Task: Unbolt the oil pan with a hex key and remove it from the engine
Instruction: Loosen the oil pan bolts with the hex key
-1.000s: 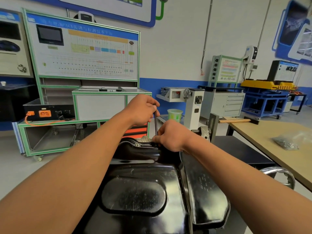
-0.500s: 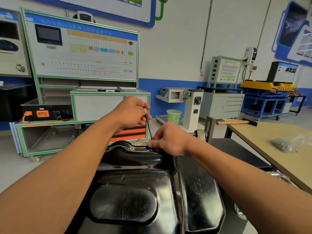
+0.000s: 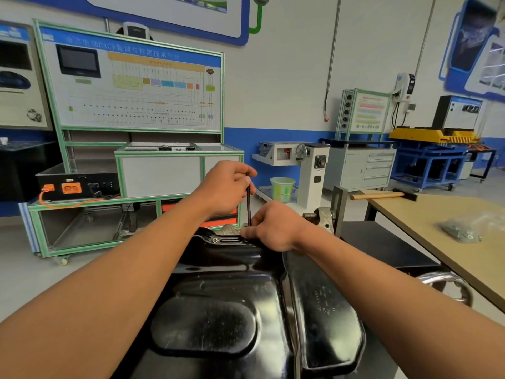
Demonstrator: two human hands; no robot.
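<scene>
Oil pan (image 3: 232,310), glossy black, lies sump-up just below the camera, apparently not yet off the engine; work is at its far flange. Hex key (image 3: 248,203) stands upright there; its tip is hidden, probably seated in a bolt. Left hand (image 3: 226,187) is clenched round the key's top, placed to twist it; right hand (image 3: 273,225) pinches the shaft's foot at the flange, likely to keep the tip seated. Flange hole (image 3: 215,240) is just left of those fingers; filled or empty, cannot tell.
</scene>
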